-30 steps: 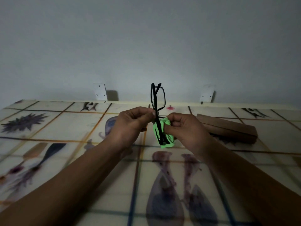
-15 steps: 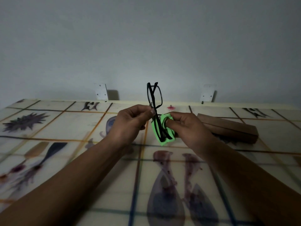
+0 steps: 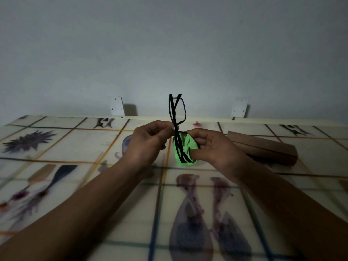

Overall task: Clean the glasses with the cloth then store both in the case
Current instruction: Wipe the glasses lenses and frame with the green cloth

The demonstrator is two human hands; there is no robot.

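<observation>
Brown case (image 3: 263, 147) lies closed behind the right hand (image 3: 212, 147) pinching green cloth (image 3: 186, 147); left hand (image 3: 146, 142) grips black glasses (image 3: 177, 117).

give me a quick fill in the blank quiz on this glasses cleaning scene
1. The cloth wrapped round the lower lens is ____ in colour.
2. The glasses have a ____ frame.
3. The brown case lies on the table beside the ____ hand.
4. The cloth is pinched by the ____ hand.

Answers: green; black; right; right
</observation>
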